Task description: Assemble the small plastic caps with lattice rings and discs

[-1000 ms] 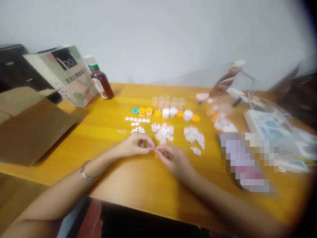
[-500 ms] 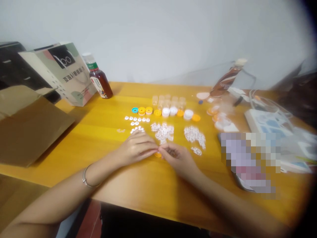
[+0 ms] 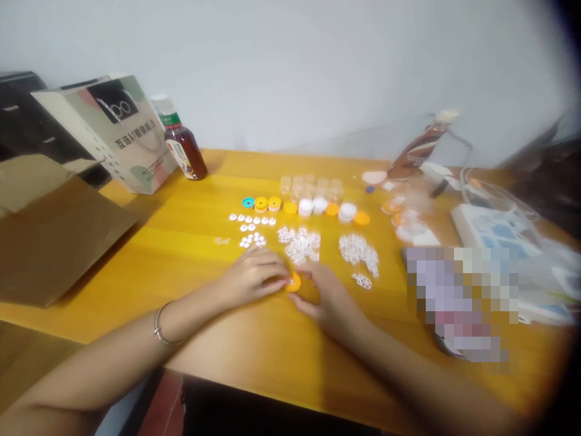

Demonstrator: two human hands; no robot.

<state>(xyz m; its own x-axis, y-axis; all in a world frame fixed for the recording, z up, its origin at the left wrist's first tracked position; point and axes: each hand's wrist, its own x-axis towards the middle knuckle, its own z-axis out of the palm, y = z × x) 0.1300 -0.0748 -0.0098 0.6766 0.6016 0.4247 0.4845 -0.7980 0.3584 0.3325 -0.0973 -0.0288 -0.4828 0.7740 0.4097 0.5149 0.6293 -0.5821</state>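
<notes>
A small round orange cap (image 3: 294, 282) is on the wooden table between my two hands. My left hand (image 3: 254, 275) has thumb and fingertips closed at the cap's left edge. My right hand (image 3: 333, 297) curves around its right side, thumb and forefinger spread apart, with a gap to the cap. Just beyond my left hand lie small white round pieces (image 3: 253, 240). Flat white cut-out pieces (image 3: 300, 244) are heaped behind the cap, with another heap (image 3: 358, 253) to the right. One single white cut-out piece (image 3: 362, 280) lies nearest my right hand.
Farther back stand a row of orange and white caps (image 3: 305, 207), a blue cap (image 3: 248, 203) and clear cups (image 3: 310, 184). At left are a cardboard box (image 3: 59, 236), paper bag (image 3: 131, 145) and dark bottle (image 3: 186, 151). A tilted bottle (image 3: 420, 148) and a blurred-out item (image 3: 454, 303) are at right.
My right thumb and forefinger have parted and drawn back from my left fingertips. The orange cap, mostly covered before, now shows between my hands. The view has shifted slightly.
</notes>
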